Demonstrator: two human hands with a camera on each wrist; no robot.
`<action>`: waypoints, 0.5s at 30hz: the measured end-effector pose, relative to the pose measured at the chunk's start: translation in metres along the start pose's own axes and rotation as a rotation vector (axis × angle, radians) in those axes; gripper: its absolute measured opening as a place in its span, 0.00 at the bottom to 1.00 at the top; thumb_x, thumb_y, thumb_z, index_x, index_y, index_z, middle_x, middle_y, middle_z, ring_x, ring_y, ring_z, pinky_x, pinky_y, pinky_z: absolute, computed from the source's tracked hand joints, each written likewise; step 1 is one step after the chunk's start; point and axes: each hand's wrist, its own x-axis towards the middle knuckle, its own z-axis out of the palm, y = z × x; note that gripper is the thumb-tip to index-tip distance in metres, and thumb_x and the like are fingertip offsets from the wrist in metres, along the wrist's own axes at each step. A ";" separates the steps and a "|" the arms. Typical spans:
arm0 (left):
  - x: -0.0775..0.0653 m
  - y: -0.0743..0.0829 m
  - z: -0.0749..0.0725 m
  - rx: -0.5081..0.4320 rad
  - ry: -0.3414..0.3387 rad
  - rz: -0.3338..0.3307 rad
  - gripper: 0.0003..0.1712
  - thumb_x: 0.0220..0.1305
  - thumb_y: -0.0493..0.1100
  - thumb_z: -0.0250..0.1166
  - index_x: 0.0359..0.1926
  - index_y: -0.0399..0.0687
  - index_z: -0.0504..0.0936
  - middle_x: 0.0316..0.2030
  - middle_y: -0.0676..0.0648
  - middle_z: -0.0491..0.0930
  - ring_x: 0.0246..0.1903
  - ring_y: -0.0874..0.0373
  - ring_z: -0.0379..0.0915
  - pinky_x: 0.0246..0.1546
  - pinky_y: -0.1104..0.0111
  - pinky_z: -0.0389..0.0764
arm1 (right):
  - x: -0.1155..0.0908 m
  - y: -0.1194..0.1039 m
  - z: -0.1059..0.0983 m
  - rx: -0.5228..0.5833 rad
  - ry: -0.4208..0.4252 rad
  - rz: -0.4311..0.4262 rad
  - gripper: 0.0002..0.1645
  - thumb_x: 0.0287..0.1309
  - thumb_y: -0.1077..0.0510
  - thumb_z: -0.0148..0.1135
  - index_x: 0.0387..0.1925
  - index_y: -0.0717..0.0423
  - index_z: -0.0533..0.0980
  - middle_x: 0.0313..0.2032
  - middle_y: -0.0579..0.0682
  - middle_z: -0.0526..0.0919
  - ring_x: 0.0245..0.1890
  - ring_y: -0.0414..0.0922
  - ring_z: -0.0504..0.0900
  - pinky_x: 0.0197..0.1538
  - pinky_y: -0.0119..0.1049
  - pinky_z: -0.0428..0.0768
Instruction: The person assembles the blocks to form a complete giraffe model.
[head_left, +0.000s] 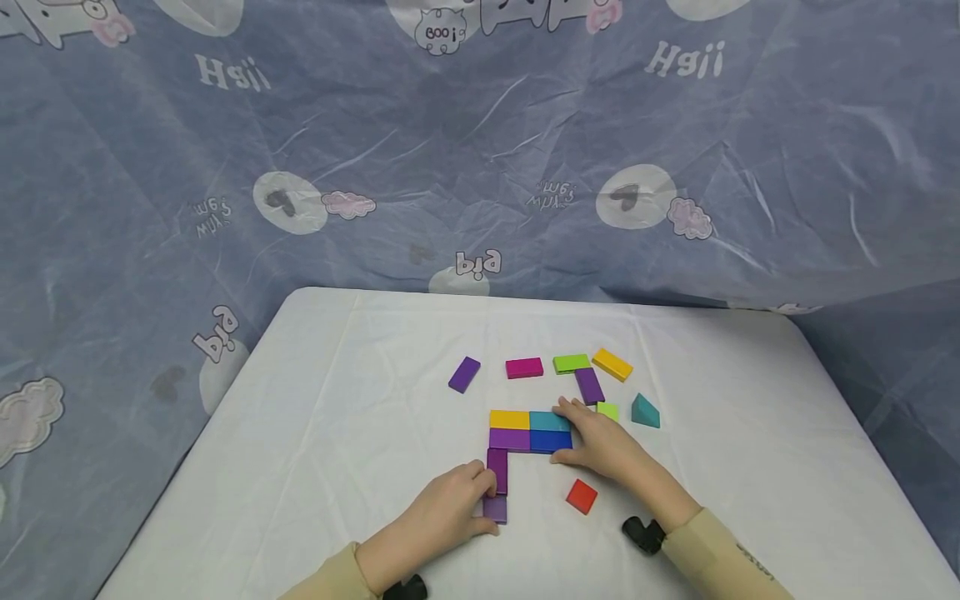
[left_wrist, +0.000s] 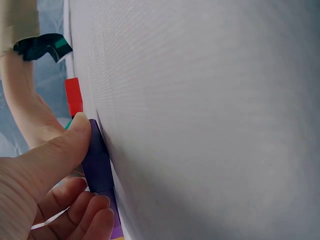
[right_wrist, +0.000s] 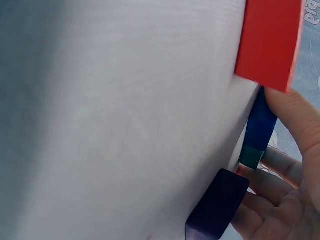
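Note:
Several flat rectangular blocks lie joined on the white cloth: a yellow block (head_left: 509, 420) and a teal block (head_left: 550, 422) behind, a purple block (head_left: 509, 440) and a blue block (head_left: 551, 442) in front. Two more purple blocks run toward the person, an upper one (head_left: 497, 471) and a nearest one (head_left: 495, 509). My left hand (head_left: 448, 504) pinches this purple pair at the near end, thumb at the near edge and fingers along the side. At the right end of the group, my right hand (head_left: 603, 442) spans the teal and blue blocks between thumb and fingers.
A red block (head_left: 582, 497) lies near the right wrist. Behind the group are loose purple (head_left: 464, 375), magenta (head_left: 524, 368), green (head_left: 572, 363) and yellow (head_left: 612, 365) blocks. A second purple block (head_left: 589, 386), a small green block (head_left: 607, 411) and a teal wedge (head_left: 645, 411) sit beyond the right hand.

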 end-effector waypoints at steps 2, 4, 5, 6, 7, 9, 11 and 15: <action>0.000 -0.001 -0.001 -0.020 -0.005 -0.008 0.23 0.44 0.54 0.80 0.33 0.50 0.77 0.28 0.58 0.69 0.26 0.69 0.61 0.29 0.80 0.69 | 0.000 0.000 0.000 0.000 0.000 0.000 0.47 0.49 0.45 0.75 0.68 0.56 0.68 0.69 0.62 0.68 0.70 0.63 0.64 0.65 0.60 0.71; 0.001 -0.002 -0.001 -0.033 -0.006 -0.011 0.23 0.44 0.54 0.80 0.33 0.50 0.77 0.27 0.58 0.69 0.26 0.69 0.61 0.28 0.80 0.69 | 0.000 0.000 0.000 0.000 0.000 0.000 0.47 0.49 0.44 0.75 0.68 0.57 0.68 0.69 0.62 0.68 0.71 0.63 0.64 0.65 0.60 0.71; 0.001 -0.002 -0.001 -0.037 -0.007 -0.013 0.23 0.43 0.54 0.80 0.32 0.50 0.77 0.27 0.58 0.69 0.26 0.69 0.61 0.28 0.80 0.69 | 0.000 0.000 0.000 0.000 -0.001 0.001 0.47 0.49 0.44 0.75 0.68 0.56 0.68 0.69 0.62 0.68 0.71 0.62 0.64 0.65 0.60 0.71; 0.001 -0.002 -0.001 -0.039 -0.008 -0.016 0.23 0.43 0.53 0.80 0.32 0.50 0.77 0.27 0.58 0.68 0.26 0.69 0.61 0.28 0.80 0.69 | 0.000 0.000 0.000 0.001 -0.002 0.002 0.47 0.49 0.44 0.75 0.68 0.56 0.68 0.69 0.62 0.68 0.71 0.62 0.64 0.65 0.60 0.71; 0.001 -0.002 -0.002 -0.040 -0.009 -0.017 0.23 0.43 0.53 0.80 0.32 0.50 0.77 0.27 0.59 0.68 0.26 0.69 0.61 0.28 0.80 0.68 | 0.000 -0.001 -0.001 0.001 -0.004 0.003 0.47 0.49 0.44 0.75 0.68 0.56 0.68 0.70 0.62 0.67 0.71 0.62 0.64 0.65 0.60 0.71; 0.000 -0.002 -0.002 -0.040 -0.005 -0.018 0.23 0.43 0.53 0.80 0.32 0.50 0.76 0.27 0.58 0.68 0.26 0.69 0.60 0.28 0.80 0.68 | 0.001 -0.001 -0.001 0.000 -0.005 0.004 0.47 0.49 0.44 0.75 0.68 0.56 0.68 0.70 0.62 0.67 0.71 0.62 0.64 0.65 0.60 0.70; 0.000 -0.002 -0.002 -0.042 -0.009 -0.022 0.23 0.43 0.53 0.80 0.32 0.50 0.76 0.27 0.58 0.68 0.26 0.69 0.60 0.28 0.80 0.68 | 0.000 -0.001 -0.001 -0.001 -0.005 0.005 0.47 0.49 0.44 0.75 0.68 0.56 0.68 0.70 0.62 0.67 0.71 0.62 0.64 0.65 0.60 0.70; 0.002 -0.004 -0.004 -0.069 -0.039 -0.042 0.23 0.46 0.56 0.79 0.34 0.50 0.77 0.28 0.58 0.70 0.26 0.70 0.61 0.29 0.80 0.70 | 0.000 -0.001 0.000 -0.002 -0.002 0.003 0.47 0.49 0.44 0.75 0.68 0.56 0.68 0.70 0.62 0.67 0.70 0.62 0.64 0.65 0.60 0.71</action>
